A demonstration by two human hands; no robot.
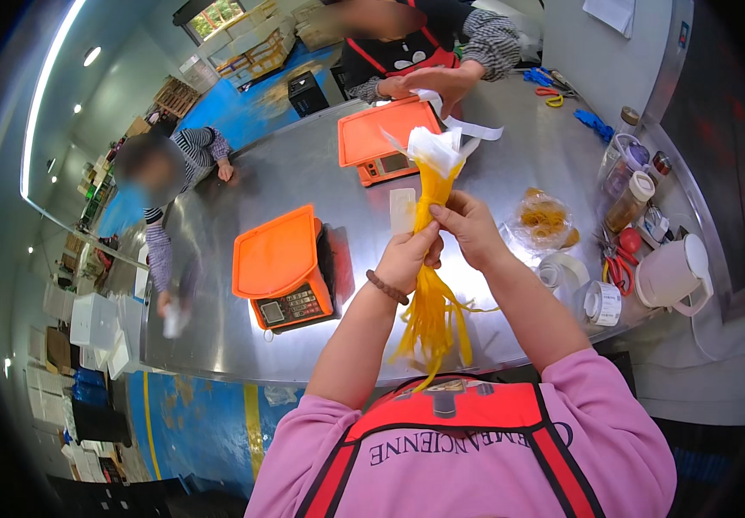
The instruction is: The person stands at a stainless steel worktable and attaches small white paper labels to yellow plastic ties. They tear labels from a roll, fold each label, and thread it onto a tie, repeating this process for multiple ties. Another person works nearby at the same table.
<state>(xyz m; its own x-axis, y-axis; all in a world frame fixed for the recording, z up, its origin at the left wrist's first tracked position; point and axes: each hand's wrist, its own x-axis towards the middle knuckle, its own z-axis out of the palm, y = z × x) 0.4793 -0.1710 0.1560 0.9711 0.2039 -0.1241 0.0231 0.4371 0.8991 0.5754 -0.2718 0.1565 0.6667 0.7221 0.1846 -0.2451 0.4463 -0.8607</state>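
Note:
A bundle of long yellow strands (433, 315) hangs upright over the metal table, its white, paper-like top flaring out above a gathered neck. My left hand (409, 256) is closed around the bundle just below the neck. From the right, my right hand (469, 226) pinches at the neck, its thumb and fingertips close to those of the left. The loose yellow ends spread downward toward my red apron (450, 406). Whether a band circles the neck is partly hidden by my fingers. A small pale plastic tray (402, 210) lies just behind my left hand.
Two orange scales (279, 259) (390, 136) stand on the metal table (208, 345). At right are a bag of rubber bands (543, 217), a label roll (602, 304), red-handled scissors (620, 269), jars and a pink kettle (673, 270). Two people work across the table and at left.

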